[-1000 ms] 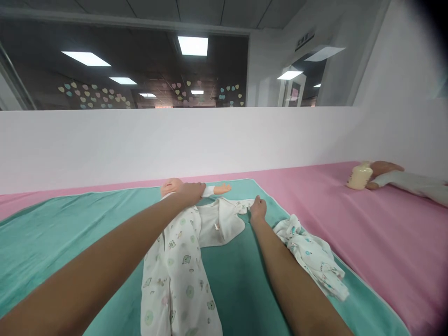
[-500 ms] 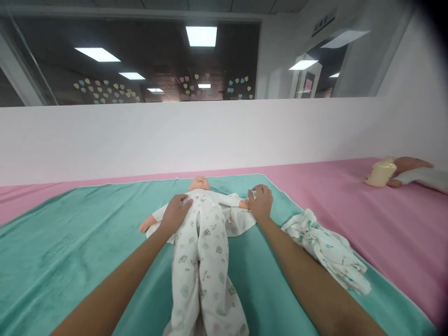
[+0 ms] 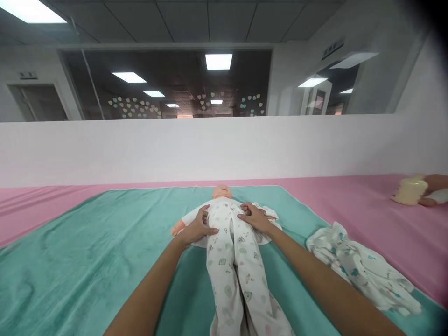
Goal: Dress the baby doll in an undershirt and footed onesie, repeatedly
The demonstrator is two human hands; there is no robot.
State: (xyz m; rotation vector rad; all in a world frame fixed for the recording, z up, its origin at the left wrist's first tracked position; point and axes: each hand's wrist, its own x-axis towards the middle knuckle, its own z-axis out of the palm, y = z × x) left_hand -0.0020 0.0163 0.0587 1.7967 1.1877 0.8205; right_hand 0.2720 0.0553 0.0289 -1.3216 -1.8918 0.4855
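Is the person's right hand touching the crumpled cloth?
No, the right hand touches the doll's patterned clothing, and the crumpled cloth lies apart.

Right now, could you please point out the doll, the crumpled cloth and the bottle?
Doll [image 3: 221,219]: head view, clothed torso.
Crumpled cloth [image 3: 360,267]: head view, middle folds.
Bottle [image 3: 409,192]: head view, side wall.

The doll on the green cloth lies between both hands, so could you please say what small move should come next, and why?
Perhaps the right hand should smooth the white cloth beside it, since that cloth looks bunched next to the doll, while the left hand rests at the printed garment's other side.
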